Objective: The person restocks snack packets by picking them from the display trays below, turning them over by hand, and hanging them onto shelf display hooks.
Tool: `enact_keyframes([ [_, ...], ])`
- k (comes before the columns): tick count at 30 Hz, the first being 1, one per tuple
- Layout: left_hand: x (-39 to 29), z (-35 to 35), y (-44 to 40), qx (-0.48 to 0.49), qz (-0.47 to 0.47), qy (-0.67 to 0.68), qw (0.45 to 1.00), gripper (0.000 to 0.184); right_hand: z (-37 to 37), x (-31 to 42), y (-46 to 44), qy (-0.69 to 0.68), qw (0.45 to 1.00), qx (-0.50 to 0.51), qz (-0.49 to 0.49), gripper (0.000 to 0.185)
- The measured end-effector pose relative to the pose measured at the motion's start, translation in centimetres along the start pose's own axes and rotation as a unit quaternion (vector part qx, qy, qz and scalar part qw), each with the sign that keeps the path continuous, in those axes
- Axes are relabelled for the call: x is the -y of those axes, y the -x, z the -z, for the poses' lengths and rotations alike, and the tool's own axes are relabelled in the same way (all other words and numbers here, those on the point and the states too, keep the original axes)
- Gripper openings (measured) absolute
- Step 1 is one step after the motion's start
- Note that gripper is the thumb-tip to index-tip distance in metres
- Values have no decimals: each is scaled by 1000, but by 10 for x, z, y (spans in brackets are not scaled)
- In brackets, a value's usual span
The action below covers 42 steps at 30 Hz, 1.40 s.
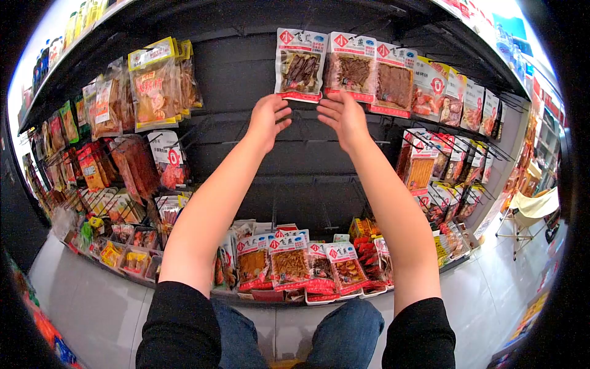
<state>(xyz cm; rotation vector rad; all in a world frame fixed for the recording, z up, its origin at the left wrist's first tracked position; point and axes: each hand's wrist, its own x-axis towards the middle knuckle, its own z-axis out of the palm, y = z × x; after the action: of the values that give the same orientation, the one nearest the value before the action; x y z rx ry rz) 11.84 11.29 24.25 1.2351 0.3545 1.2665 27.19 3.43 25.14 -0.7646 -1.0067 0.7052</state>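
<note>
Both arms reach up to a row of hanging snack packets on the black rack. My left hand (269, 123) is open just under the leftmost dark-meat packet (301, 64), fingers apart and pointing right. Its fingertips are close to the packet's lower edge; I cannot tell if they touch. My right hand (344, 120) is also open, fingers spread toward the left, below the brown-meat packet (351, 66). A flat reddish-brown meat packet (393, 80) hangs just to its right.
Yellow-topped packets (153, 86) hang at the left. More white packets (430, 89) fill the right side. Several red-and-white packets (289, 261) lie in the bottom tray near my knees. Metal hooks (504, 111) stick out of the rack. A folding chair (531, 209) stands far right.
</note>
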Motion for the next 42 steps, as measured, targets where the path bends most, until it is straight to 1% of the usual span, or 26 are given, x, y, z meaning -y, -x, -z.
enact_keyframes([
  [1,0,4,9,-2,2,0,1000,35,1,4,11,2,1000,9,25,43],
  [2,1,8,20,25,1,-29,999,31,3,9,23,0,999,-1,40,36],
  [3,0,11,32,52,0,-57,997,27,6,11,34,1,999,0,36,36],
  [4,-1,15,45,62,-1,-81,995,17,13,12,45,9,998,13,66,34],
  [5,0,20,57,59,1,-80,995,17,19,12,56,16,995,27,96,32],
  [7,6,34,83,114,9,-109,987,12,29,12,80,41,990,31,128,29],
  [9,15,48,109,114,30,-111,987,11,44,5,102,58,990,38,125,26],
  [12,36,78,139,123,59,-129,982,10,69,-15,133,131,983,33,123,19],
  [13,44,88,147,129,65,-146,979,10,79,-22,140,132,985,27,108,19],
  [15,58,107,164,107,110,-142,978,9,101,-37,158,198,977,8,84,18],
  [16,64,116,172,92,125,-155,976,10,111,-44,167,170,983,-14,61,17],
  [17,70,124,180,77,140,-167,973,10,122,-49,175,208,977,-36,33,16],
  [18,78,133,187,72,142,-161,974,10,136,-57,183,209,977,-43,19,15],
  [19,86,144,193,60,170,-158,971,10,149,-65,191,212,976,-50,7,15],
  [21,99,160,207,56,187,-191,962,10,167,-77,208,220,971,-85,-29,15],
  [22,103,165,212,45,212,-186,958,11,178,-83,216,220,970,-92,-43,15],
  [25,120,176,223,10,246,-186,951,11,205,-101,236,220,965,-121,-79,15],
  [27,129,184,225,30,260,-206,943,13,216,-112,247,232,953,-149,-127,16],
  [28,132,185,224,37,260,-212,941,13,225,-122,253,230,951,-147,-146,13],
  [31,135,182,223,35,271,-213,938,11,247,-157,269,245,934,-138,-219,15],
  [32,136,181,223,35,278,-212,936,11,256,-169,275,290,923,-111,-228,16],
  [33,137,180,223,44,278,-213,936,12,259,-181,281,301,919,-112,-230,17],
  [35,138,179,223,52,284,-214,933,12,271,-208,291,381,891,-102,-224,16],
  [39,143,183,222,39,308,-219,925,14,275,-236,307,395,878,-115,-243,15],
  [41,147,191,222,53,308,-220,924,14,281,-246,311,337,891,-107,-286,14],
  [42,148,192,221,52,310,-234,920,14,284,-251,314,361,890,-109,-258,14],
])
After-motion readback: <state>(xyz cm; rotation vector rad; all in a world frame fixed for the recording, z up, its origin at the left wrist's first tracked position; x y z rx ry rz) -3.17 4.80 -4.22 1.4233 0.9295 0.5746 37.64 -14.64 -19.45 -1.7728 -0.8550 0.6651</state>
